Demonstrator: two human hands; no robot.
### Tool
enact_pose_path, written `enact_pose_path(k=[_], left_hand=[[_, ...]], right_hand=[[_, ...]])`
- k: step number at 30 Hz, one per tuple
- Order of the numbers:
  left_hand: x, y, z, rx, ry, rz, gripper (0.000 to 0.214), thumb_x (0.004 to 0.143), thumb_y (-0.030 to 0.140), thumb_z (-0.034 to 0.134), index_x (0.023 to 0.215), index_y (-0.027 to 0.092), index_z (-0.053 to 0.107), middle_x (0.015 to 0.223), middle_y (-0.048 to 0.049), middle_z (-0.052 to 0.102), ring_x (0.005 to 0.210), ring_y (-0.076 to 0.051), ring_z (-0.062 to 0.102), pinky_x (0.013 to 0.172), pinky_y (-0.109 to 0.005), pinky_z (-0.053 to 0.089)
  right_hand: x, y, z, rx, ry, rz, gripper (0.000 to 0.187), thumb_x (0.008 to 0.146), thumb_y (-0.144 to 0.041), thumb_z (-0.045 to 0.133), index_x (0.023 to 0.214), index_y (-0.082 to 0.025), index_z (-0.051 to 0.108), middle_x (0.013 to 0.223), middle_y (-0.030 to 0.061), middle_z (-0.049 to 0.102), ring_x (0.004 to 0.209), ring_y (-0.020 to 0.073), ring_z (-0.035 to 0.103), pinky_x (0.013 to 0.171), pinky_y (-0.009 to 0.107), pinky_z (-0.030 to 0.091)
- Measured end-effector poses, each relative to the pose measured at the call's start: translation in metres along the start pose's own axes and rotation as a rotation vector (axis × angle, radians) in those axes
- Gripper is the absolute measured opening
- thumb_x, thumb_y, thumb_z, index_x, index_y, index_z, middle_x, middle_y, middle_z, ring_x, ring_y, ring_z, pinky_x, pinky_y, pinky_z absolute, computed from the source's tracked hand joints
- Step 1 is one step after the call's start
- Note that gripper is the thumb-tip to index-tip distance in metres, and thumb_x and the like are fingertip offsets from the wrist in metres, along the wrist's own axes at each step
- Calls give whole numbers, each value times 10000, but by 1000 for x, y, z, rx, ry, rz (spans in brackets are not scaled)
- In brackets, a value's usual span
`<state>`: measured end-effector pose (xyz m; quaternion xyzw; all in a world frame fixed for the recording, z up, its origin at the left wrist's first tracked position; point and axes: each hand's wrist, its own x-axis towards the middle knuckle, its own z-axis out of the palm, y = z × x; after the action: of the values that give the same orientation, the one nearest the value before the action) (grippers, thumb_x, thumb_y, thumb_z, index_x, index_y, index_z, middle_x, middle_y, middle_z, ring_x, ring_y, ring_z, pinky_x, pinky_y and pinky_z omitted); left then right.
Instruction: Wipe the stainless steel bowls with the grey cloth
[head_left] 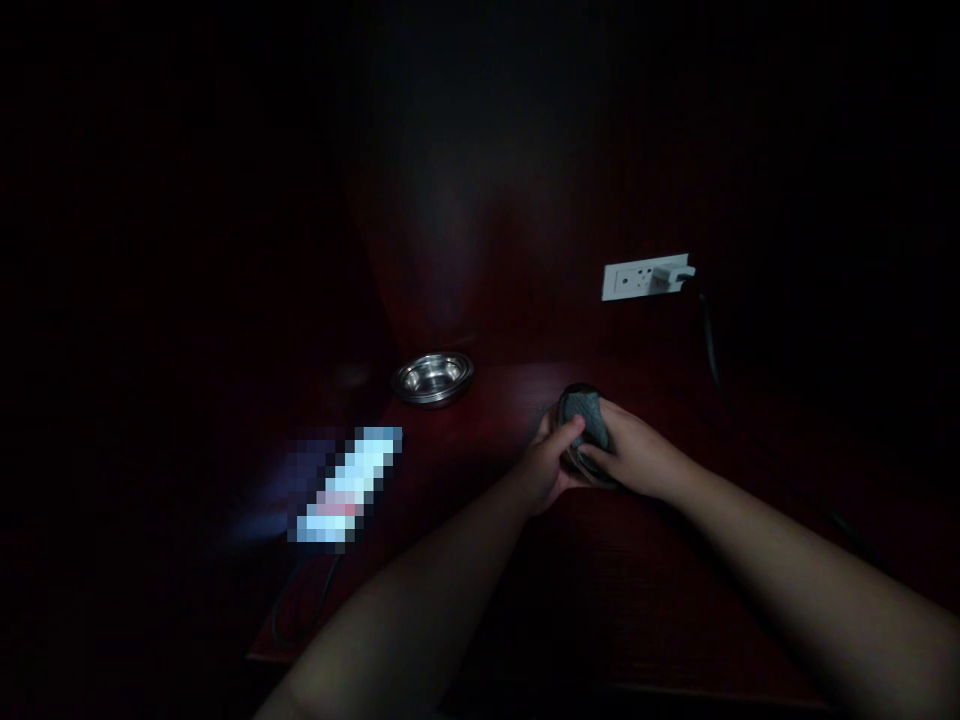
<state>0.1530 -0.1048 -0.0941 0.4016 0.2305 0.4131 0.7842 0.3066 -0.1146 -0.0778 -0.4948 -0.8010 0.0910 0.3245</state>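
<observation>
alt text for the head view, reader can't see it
A person's left grip and right grip hold a grey, cloth-like item at a dark red table in dim light. To the left are a glowing, pixelated screen and, farther back, shiny metal bowls, apparently stacked; a white socket is on the wall behind, right.

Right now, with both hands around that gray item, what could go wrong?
The gray cloth-like bundle might slip: in this dim light, much of how the left hand and right hand grip it is hidden. The left forearm could snag the looped cable beside it and perhaps tug the bright screen. A sideways sweep of the left hand could knock the steel bowls.
</observation>
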Motion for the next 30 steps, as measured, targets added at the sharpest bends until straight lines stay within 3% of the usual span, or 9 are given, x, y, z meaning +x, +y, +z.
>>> enact_pose_path(k=[13, 22, 30], left_hand=[[-5, 2, -1, 107, -92, 68, 786, 633, 437, 820, 1320, 360, 444, 1364, -98, 497, 1200, -354, 535, 870, -599, 514], [-8, 5, 2, 119, -41, 64, 781, 640, 381, 792, 1329, 345, 425, 1373, -111, 493, 1195, -350, 526, 756, -417, 558], [-5, 3, 3, 105, -6, 68, 766, 626, 377, 772, 1318, 312, 451, 1289, -101, 543, 1075, -301, 593, 744, -401, 558]], right_hand=[[1, -5, -2, 92, 62, -41, 197, 804, -252, 544, 984, -174, 547, 980, 117, 636, 896, 259, 628, 826, 417, 515], [-1, -8, 1, 144, 106, -110, 281, 789, -250, 546, 1058, -169, 550, 1005, 120, 648, 933, 269, 636, 835, 426, 520], [-1, -6, 4, 136, 85, -114, 273, 773, -228, 575, 1036, -161, 550, 1002, 118, 632, 925, 263, 625, 833, 429, 523]])
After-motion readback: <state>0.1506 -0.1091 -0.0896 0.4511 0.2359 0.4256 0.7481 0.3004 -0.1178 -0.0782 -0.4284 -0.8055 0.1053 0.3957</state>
